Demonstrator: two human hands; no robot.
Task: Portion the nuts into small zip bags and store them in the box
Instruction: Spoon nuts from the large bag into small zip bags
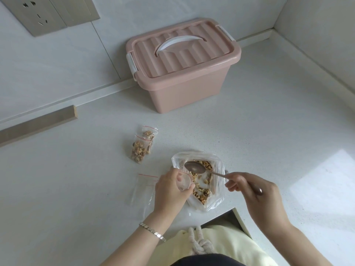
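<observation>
Near the counter [76, 179] edge, the left hand [171, 195] pinches an empty zip bag [183, 182] at its mouth, fingers curled round the rim, just beside the open nut bag [218, 181]. The right hand [255, 191] grips the spoon [195, 167] by its handle, fingers closed on it; the bowl hangs over the nuts [201, 191], seemingly empty. Two filled bags [140, 148] lie to the left; the box [182, 77] stands behind, lid on. Thin film is light, limp and slippery, so it is best held at the stiffer zip strip.
</observation>
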